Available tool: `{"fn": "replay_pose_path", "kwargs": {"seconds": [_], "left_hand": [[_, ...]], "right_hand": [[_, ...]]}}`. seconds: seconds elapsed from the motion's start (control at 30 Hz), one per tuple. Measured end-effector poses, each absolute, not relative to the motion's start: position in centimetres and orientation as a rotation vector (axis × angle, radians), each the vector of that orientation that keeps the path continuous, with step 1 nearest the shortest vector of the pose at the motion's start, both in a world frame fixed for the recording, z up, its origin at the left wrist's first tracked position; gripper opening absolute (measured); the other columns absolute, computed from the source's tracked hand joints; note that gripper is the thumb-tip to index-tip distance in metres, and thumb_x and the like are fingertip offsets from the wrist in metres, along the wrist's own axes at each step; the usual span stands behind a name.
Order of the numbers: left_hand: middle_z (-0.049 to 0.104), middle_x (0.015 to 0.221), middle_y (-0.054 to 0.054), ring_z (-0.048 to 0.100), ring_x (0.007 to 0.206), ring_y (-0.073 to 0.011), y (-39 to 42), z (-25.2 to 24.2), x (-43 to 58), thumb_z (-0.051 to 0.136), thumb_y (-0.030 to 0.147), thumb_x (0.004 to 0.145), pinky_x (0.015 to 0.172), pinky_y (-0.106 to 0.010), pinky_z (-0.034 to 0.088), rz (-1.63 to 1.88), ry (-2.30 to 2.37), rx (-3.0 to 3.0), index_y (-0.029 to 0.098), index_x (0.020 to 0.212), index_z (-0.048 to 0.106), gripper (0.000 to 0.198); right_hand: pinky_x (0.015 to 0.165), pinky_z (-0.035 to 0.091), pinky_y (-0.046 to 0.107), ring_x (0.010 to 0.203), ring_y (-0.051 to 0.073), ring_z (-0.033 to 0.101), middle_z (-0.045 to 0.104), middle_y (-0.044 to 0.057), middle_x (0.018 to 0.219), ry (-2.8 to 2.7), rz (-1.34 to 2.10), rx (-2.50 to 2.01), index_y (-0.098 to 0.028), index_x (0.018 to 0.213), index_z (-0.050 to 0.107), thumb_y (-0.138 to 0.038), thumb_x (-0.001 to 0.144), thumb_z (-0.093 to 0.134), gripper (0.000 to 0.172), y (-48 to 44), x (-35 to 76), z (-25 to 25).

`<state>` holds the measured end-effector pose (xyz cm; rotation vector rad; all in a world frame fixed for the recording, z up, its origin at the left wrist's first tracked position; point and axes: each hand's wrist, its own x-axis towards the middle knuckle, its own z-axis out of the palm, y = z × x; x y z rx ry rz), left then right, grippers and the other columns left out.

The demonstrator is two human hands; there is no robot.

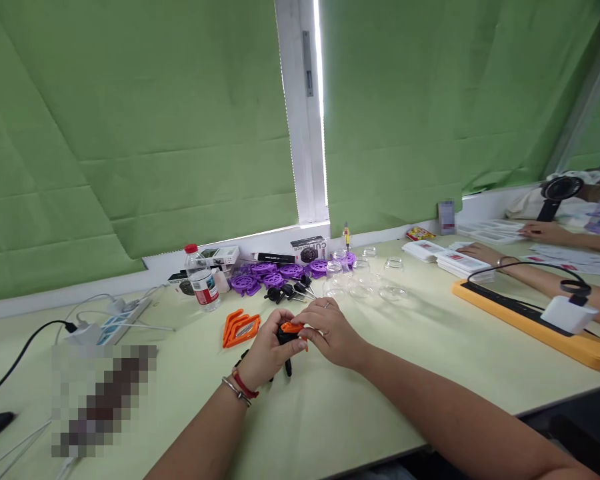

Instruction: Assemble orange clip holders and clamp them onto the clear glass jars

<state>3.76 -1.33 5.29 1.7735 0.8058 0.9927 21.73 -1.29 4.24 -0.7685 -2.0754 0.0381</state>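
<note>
My left hand (pixel 266 348) is closed around a black part (pixel 286 335) near the table's front middle. An orange plastic piece (pixel 293 327) lies against that part, and the fingers of my right hand (pixel 331 333) pinch it. Much of both parts is hidden by my fingers. Below my left hand, a black rod-like piece (pixel 289 367) points down toward the table; I cannot tell whether it joins the held part. Just left of my hands lie several orange frames (pixel 241 329). Behind them are black knobbed pieces with metal stems (pixel 289 291) and a pile of purple round parts (pixel 263 275).
A water bottle (pixel 203 280) stands behind left, near a power strip (pixel 123 323) with cables. Clear plastic cups (pixel 361 273) are at back centre. To the right are an orange-and-black power strip (pixel 520 323), white stacks (pixel 460 261) and a co-worker's hands (pixel 480 253). A box (pixel 309 251) leans behind.
</note>
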Motion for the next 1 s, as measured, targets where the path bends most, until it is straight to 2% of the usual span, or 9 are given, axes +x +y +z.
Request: {"fn": "replay_pose_path", "kwargs": {"seconds": [0.1,0.2,0.3,0.4,0.47,0.57,0.63,0.83,1.0], "left_hand": [[0.051,0.085,0.001,0.046,0.069,-0.0105,-1.3,5.1,3.5,0.069,0.049,0.071,0.061,-0.023,0.039,0.967,0.767,1.711,0.020,0.102,0.046,0.048],[0.049,0.076,0.002,0.040,0.055,-0.0085,-1.2,4.9,3.3,0.045,0.059,0.084,0.051,-0.022,0.033,0.946,0.772,1.640,0.020,0.108,0.045,0.046],[0.050,0.070,0.001,0.041,0.052,-0.0101,-1.2,5.1,3.4,0.026,0.055,0.091,0.049,-0.023,0.032,0.955,0.786,1.544,0.019,0.106,0.051,0.046],[0.050,0.067,0.000,0.041,0.052,-0.0110,-1.3,5.5,3.5,0.036,0.045,0.090,0.049,-0.024,0.033,0.949,0.816,1.559,0.019,0.093,0.059,0.035],[0.050,0.063,0.000,0.041,0.052,-0.0115,-1.1,5.8,3.3,0.042,0.038,0.088,0.049,-0.024,0.034,0.999,0.858,1.606,0.019,0.086,0.061,0.028],[0.050,0.059,0.000,0.041,0.052,-0.0119,-0.4,6.1,2.3,0.046,0.032,0.085,0.050,-0.023,0.035,1.157,0.913,1.575,0.018,0.087,0.064,0.023],[0.048,0.056,0.001,0.041,0.050,-0.0116,0.4,6.2,1.3,0.046,0.033,0.084,0.048,-0.023,0.035,1.273,0.917,1.455,0.017,0.090,0.064,0.024],[0.045,0.057,0.003,0.040,0.047,-0.0091,2.5,5.9,-1.0,0.049,0.038,0.082,0.045,-0.021,0.034,1.506,0.883,1.084,0.017,0.078,0.054,0.022],[0.046,0.055,0.003,0.040,0.046,-0.0089,2.8,6.2,-1.8,0.049,0.036,0.083,0.044,-0.021,0.035,1.565,0.853,0.915,0.018,0.073,0.050,0.021]], "right_hand": [[0.083,0.031,0.036,0.084,0.018,0.052,0.067,0.003,0.089,-2.092,-0.005,-0.741,-0.024,0.104,0.065,-0.025,0.092,0.049,0.020,-1.2,21.7,4.1],[0.083,0.031,0.036,0.083,0.017,0.052,0.067,0.003,0.088,-2.099,-0.040,-0.725,-0.024,0.105,0.067,-0.027,0.092,0.051,0.021,-1.0,21.6,4.0],[0.084,0.032,0.036,0.084,0.017,0.052,0.067,0.003,0.087,-2.106,-0.053,-0.718,-0.024,0.104,0.067,-0.028,0.091,0.052,0.020,-0.9,21.6,3.9],[0.085,0.033,0.036,0.085,0.017,0.053,0.067,0.003,0.089,-2.131,-0.077,-0.719,-0.025,0.106,0.067,-0.030,0.092,0.051,0.022,-0.9,21.6,3.9],[0.087,0.033,0.038,0.091,0.019,0.053,0.067,0.005,0.096,-2.150,-0.124,-0.740,-0.024,0.115,0.062,-0.032,0.092,0.050,0.027,-1.1,21.6,3.9],[0.093,0.033,0.041,0.105,0.024,0.050,0.062,0.009,0.114,-2.098,-0.221,-0.800,-0.020,0.125,0.053,-0.034,0.091,0.051,0.038,-1.2,21.6,4.0],[0.096,0.032,0.043,0.111,0.026,0.046,0.058,0.011,0.120,-2.016,-0.260,-0.836,-0.018,0.124,0.053,-0.031,0.090,0.051,0.035,-1.0,21.7,3.8],[0.090,0.040,0.041,0.101,0.023,0.052,0.061,0.011,0.106,-2.005,-0.145,-0.858,-0.018,0.108,0.059,-0.016,0.087,0.048,0.024,0.3,21.9,2.2],[0.086,0.040,0.037,0.094,0.021,0.053,0.066,0.007,0.097,-2.169,0.000,-0.979,-0.018,0.097,0.065,-0.010,0.085,0.050,0.021,1.9,20.7,0.8]]}}
